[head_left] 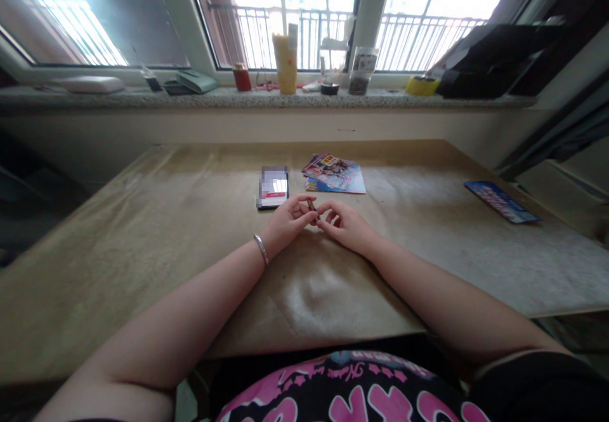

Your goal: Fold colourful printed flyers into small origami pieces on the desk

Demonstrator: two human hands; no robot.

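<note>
Over the middle of the table, a small, thin reddish-brown piece [311,205] is pinched between thumb and fingers; its kind is too small to make out. My left hand [286,221], with a silver bracelet [261,249] at the wrist, grips it from the left. From the other side my right hand [349,224] meets it, thumb and fingertips closed at its edge. Just beyond my left hand lies a phone [273,187] with its screen lit. A fanned stack of colourful printed cards or leaflets [335,174] is behind my fingers.
A tan cover [143,238] is spread over the table. Toward the right edge lies a blue printed packet or sheet [500,201]. On the granite windowsill [200,98] stand a tall yellow cup [285,60], a red jar [242,78], a clear container [363,70] and a black bag [495,60].
</note>
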